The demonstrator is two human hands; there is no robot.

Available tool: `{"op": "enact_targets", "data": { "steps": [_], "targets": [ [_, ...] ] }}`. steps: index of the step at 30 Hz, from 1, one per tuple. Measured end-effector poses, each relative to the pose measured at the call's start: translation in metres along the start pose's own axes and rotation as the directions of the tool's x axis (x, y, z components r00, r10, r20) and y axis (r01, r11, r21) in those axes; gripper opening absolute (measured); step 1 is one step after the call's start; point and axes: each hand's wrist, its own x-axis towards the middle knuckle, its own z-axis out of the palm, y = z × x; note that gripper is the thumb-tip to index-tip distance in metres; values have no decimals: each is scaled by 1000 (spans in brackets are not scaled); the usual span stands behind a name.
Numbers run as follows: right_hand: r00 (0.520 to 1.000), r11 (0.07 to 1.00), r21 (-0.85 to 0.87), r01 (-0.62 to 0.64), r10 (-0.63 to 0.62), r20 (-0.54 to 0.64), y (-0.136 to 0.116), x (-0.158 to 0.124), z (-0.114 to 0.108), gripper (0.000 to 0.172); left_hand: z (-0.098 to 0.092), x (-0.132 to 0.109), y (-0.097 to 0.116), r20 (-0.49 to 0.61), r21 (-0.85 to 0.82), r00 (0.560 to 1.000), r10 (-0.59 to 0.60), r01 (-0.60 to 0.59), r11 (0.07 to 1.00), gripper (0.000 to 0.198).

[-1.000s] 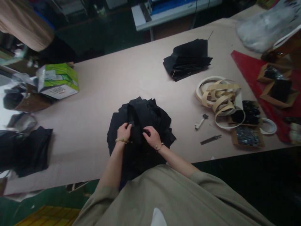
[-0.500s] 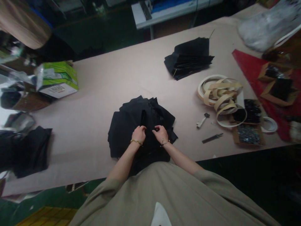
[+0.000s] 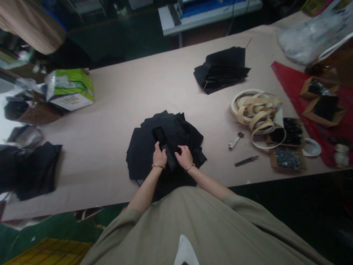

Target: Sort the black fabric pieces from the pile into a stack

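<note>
A messy pile of black fabric pieces (image 3: 143, 147) lies on the pink table (image 3: 116, 103) right in front of me. On top of it a narrow black fabric strip (image 3: 162, 141) runs diagonally between my hands. My left hand (image 3: 159, 157) grips the strip's left side with closed fingers. My right hand (image 3: 184, 156) pinches the fabric on the strip's right side. Both wrists wear bead bracelets.
A neat stack of black pieces (image 3: 222, 70) lies at the back. Coils of tan tape (image 3: 257, 110), a small tool (image 3: 235, 140), a dark blade (image 3: 246, 161) and boxes of parts (image 3: 288, 158) sit right. A green box (image 3: 70, 90) and black cloth (image 3: 33, 171) lie left.
My hands moved from the pile's near middle and drew a narrow black strip out flat on top; the left hand shifted slightly left, the right stayed close beside it.
</note>
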Motion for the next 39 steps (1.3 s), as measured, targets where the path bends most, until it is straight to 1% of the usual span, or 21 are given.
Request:
{"op": "enact_targets", "data": {
  "steps": [2,4,7,8,9,11,13,14,16,17,19,21,23,25,27,29,31,33,35,37,39],
  "targets": [
    [998,998,37,-42,41,44,3,7,0,34,-22,-3,5,-52,104,996,66,-60,993,63],
    [995,991,107,-79,72,64,5,10,2,32,-60,-1,10,-75,278,992,105,-80,957,58],
    [985,943,286,-170,151,87,7,9,8,35,-116,7,22,-71,546,990,123,-64,835,45],
    [978,916,345,-206,184,96,8,7,10,35,-127,10,28,-48,607,989,143,-84,790,40],
    [971,888,392,-239,216,103,9,5,13,35,-130,11,34,-8,647,987,164,-119,753,37],
    [959,848,449,-282,261,109,11,3,17,34,-114,12,44,110,657,978,176,-205,725,36],
    [951,823,478,-306,292,105,13,4,21,33,-77,9,48,229,567,964,134,-244,787,34],
    [947,815,486,-316,306,101,14,5,23,32,-56,7,47,258,491,960,108,-227,841,31],
    [941,808,486,-333,319,115,13,9,26,33,-19,5,37,214,309,974,78,-143,940,26],
    [939,808,481,-340,316,132,12,10,27,34,-6,4,29,168,215,983,70,-106,971,24],
    [942,814,475,-335,284,179,8,11,29,36,8,6,13,86,54,994,65,-70,996,28],
    [955,841,469,-269,167,247,3,8,29,40,10,11,0,58,-50,997,51,-49,998,34],
    [954,887,438,-145,8,301,-1,3,28,44,6,17,-10,80,-92,997,3,4,996,35],
    [967,935,354,-17,-74,242,-2,-2,23,45,1,20,-16,97,-90,994,-41,50,995,33],
    [997,974,228,0,-18,78,1,-2,18,48,-1,18,-17,47,-89,999,-20,25,996,40],
    [997,988,143,-63,70,-43,4,1,15,54,-2,11,-15,-42,-79,997,60,-63,995,57],
    [991,985,125,-118,125,-49,7,7,13,55,-1,3,-10,-43,-23,989,141,-142,990,62],
    [987,975,160,-156,160,-13,8,14,13,51,2,-3,-4,39,65,985,168,-170,983,50],
    [979,955,218,-201,204,7,6,19,11,46,3,-5,2,95,132,984,149,-161,978,40],
    [972,939,256,-228,233,12,2,20,9,41,4,-4,5,88,135,988,126,-137,981,36],
    [976,946,242,-215,219,8,-4,17,7,32,4,0,5,59,62,991,124,-127,990,31]
  ]
}}
